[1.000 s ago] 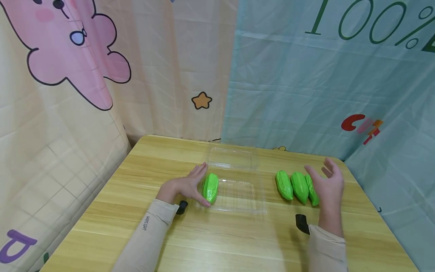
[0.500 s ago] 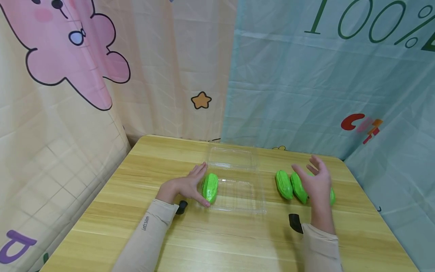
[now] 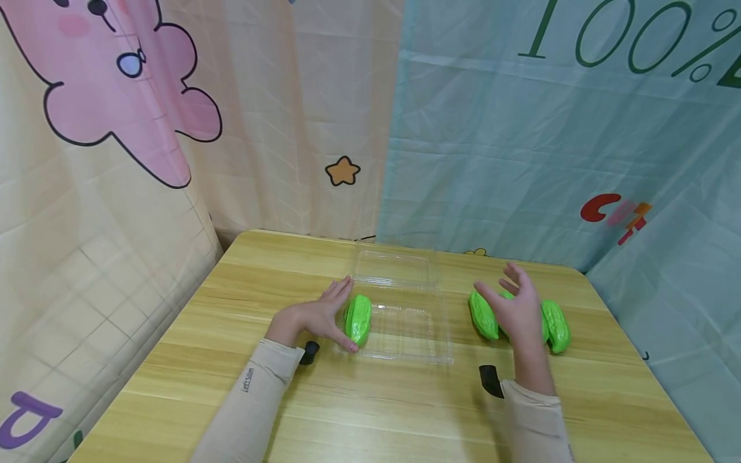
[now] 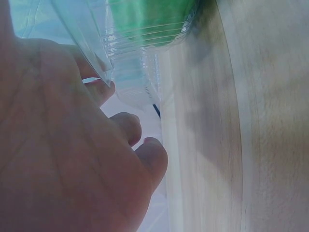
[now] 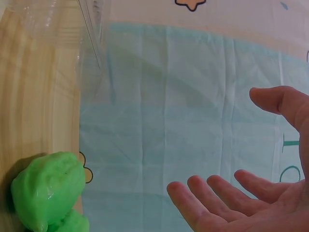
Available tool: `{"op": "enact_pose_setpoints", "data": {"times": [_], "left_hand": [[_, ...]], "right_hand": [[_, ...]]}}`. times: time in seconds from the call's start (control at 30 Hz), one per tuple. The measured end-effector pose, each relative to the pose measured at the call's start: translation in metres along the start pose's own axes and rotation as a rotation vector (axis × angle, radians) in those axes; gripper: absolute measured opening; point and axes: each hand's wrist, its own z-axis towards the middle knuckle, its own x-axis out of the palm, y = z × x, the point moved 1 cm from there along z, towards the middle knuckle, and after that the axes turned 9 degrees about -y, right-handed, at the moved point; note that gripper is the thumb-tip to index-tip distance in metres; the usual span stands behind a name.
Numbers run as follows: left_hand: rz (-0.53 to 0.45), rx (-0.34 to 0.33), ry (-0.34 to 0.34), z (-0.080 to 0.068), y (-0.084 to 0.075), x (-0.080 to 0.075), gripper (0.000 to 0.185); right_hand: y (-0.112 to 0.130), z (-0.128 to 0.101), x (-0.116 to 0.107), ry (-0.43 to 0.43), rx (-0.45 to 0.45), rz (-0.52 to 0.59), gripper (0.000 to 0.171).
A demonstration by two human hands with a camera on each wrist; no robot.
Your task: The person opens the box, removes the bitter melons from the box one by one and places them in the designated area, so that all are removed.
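A clear plastic clamshell box lies unfolded on the table, its lid part toward the back. In the left end of its tray sits one ridged green bitter melon. My left hand grips the box's left side, thumb at the front and fingers at the back; in the left wrist view a fingertip is at the clear rim. Raised over a row of several more bitter melons, my right hand holds nothing, its thumb and fingers spread wide. It partly hides the middle ones.
The light wooden table ends at the back against a printed curtain, beige on the left and blue on the right. A black wrist mount juts out below the right hand, another below the left.
My right hand has moved left above the row of bitter melons, uncovering the right-hand ones and covering those in the middle. My left hand and the box have stayed in place.
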Motion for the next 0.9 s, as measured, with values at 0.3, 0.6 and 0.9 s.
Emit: {"op": "enact_pose_setpoints", "data": {"times": [0.3,0.6,0.9], "left_hand": [[-0.005,0.001,-0.004,0.001,0.003,0.001,0.146],[-0.003,-0.007,0.001,0.000,0.001,0.000,0.146],[-0.014,0.000,-0.002,0.001,0.003,0.000,0.146]], "right_hand": [[0.005,-0.006,0.018,0.075,-0.049,0.029,0.091],[0.009,-0.013,0.035,0.143,-0.093,0.027,0.091],[0.010,-0.019,0.050,0.192,-0.122,0.009,0.089]]}}
